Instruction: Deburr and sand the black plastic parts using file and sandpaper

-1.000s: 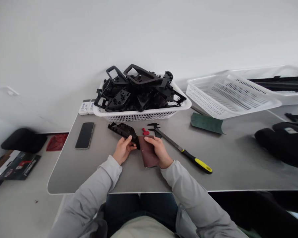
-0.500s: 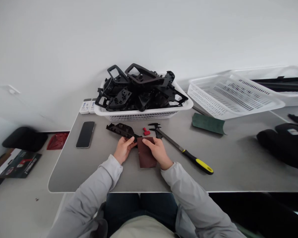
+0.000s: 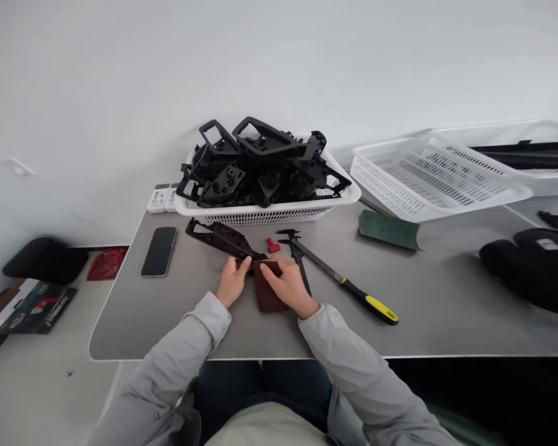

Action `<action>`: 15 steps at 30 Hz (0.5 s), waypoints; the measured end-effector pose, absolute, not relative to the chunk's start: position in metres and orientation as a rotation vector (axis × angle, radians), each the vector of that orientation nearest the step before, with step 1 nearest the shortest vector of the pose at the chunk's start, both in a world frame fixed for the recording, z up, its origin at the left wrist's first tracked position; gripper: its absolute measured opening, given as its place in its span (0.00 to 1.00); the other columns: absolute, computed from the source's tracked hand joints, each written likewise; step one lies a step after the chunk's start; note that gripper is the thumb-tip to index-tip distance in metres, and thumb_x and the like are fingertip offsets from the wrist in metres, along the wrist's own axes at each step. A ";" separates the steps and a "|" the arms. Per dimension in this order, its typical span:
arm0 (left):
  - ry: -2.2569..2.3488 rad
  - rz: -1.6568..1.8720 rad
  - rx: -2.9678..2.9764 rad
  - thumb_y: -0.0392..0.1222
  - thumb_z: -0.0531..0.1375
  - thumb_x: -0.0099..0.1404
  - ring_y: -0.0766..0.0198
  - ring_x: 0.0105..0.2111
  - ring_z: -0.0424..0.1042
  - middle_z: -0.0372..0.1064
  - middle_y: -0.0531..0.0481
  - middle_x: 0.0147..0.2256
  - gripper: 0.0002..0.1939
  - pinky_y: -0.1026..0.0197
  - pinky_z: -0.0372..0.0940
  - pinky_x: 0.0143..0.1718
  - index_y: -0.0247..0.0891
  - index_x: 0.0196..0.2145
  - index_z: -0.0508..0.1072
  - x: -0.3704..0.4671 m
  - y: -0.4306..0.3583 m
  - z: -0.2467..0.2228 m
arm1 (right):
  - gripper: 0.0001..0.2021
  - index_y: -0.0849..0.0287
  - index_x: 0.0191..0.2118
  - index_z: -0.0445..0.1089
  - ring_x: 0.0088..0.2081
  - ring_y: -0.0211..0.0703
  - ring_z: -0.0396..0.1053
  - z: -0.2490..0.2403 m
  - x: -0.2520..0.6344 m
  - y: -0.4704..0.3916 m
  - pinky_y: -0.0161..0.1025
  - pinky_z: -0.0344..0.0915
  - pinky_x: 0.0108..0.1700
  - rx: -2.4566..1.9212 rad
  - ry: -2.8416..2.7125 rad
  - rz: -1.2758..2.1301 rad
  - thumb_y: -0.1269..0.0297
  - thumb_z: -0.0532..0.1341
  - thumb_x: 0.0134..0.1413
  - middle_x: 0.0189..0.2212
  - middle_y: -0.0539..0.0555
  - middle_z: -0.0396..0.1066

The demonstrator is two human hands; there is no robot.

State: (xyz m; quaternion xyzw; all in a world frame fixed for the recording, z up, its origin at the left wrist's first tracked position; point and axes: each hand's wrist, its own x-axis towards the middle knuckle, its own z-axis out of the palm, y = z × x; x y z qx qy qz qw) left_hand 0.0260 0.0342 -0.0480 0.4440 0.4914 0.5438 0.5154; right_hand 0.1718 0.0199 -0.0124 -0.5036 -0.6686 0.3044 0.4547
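A black plastic frame part is pinched at its near end in my left hand, its far end angled up and left above the table. My right hand grips a folded sheet of reddish-brown sandpaper, thumb on top, against the near end of the part. Exactly where paper and plastic meet is hidden by my fingers. Just beyond my right hand lie a black caliper, a small red piece and a file with a yellow-and-black handle.
A white basket heaped with black plastic parts stands against the wall. To its right are a tilted white basket, a green sheet and a black padded object. A phone and small white boxes sit left.
The plastic part has turned, its far end rising and swinging up-left. My right hand and the sandpaper have shifted slightly left, uncovering more of the caliper.
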 end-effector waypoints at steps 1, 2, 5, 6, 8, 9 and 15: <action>1.175 1.301 1.072 0.58 0.63 0.52 0.58 0.37 0.72 0.72 0.47 0.35 0.23 0.53 0.66 0.43 0.37 0.37 0.68 0.026 0.034 -0.049 | 0.11 0.57 0.24 0.69 0.26 0.41 0.66 -0.012 0.172 0.020 0.38 0.62 0.31 -1.257 -1.641 0.715 0.62 0.55 0.53 0.22 0.51 0.68; 1.166 1.295 1.077 0.58 0.63 0.53 0.58 0.37 0.72 0.72 0.46 0.35 0.22 0.53 0.66 0.43 0.37 0.37 0.68 0.025 0.034 -0.050 | 0.11 0.57 0.24 0.69 0.26 0.41 0.66 -0.012 0.172 0.020 0.38 0.62 0.31 -1.267 -1.630 0.695 0.62 0.55 0.53 0.22 0.51 0.68; 1.184 1.282 1.108 0.58 0.62 0.54 0.57 0.36 0.72 0.73 0.46 0.35 0.22 0.53 0.66 0.43 0.38 0.38 0.68 0.025 0.034 -0.050 | 0.10 0.57 0.24 0.69 0.26 0.41 0.66 -0.012 0.172 0.020 0.37 0.62 0.31 -1.255 -1.640 0.731 0.62 0.56 0.53 0.23 0.51 0.69; 1.209 1.277 1.123 0.58 0.62 0.54 0.57 0.36 0.72 0.73 0.47 0.34 0.22 0.52 0.66 0.43 0.38 0.37 0.69 0.025 0.034 -0.050 | 0.10 0.57 0.24 0.69 0.25 0.41 0.66 -0.012 0.172 0.020 0.37 0.62 0.31 -1.246 -1.654 0.754 0.62 0.56 0.52 0.23 0.51 0.69; 1.254 1.266 1.150 0.57 0.62 0.54 0.57 0.36 0.72 0.73 0.47 0.33 0.21 0.52 0.65 0.43 0.38 0.36 0.69 0.024 0.034 -0.050 | 0.10 0.57 0.23 0.68 0.25 0.41 0.66 -0.011 0.172 0.020 0.37 0.62 0.30 -1.245 -1.670 0.772 0.62 0.56 0.52 0.22 0.51 0.69; 1.262 1.263 1.158 0.57 0.62 0.54 0.57 0.36 0.72 0.73 0.46 0.33 0.20 0.53 0.65 0.43 0.38 0.36 0.69 0.024 0.034 -0.050 | 0.10 0.57 0.22 0.67 0.25 0.41 0.66 -0.012 0.171 0.020 0.37 0.61 0.30 -1.258 -1.665 0.768 0.62 0.56 0.52 0.22 0.51 0.69; 1.227 1.262 1.149 0.57 0.62 0.54 0.57 0.36 0.72 0.73 0.46 0.34 0.21 0.53 0.65 0.43 0.38 0.36 0.69 0.024 0.033 -0.050 | 0.12 0.57 0.20 0.65 0.23 0.40 0.64 -0.012 0.171 0.020 0.37 0.58 0.27 -1.306 -1.572 0.780 0.60 0.56 0.50 0.19 0.50 0.65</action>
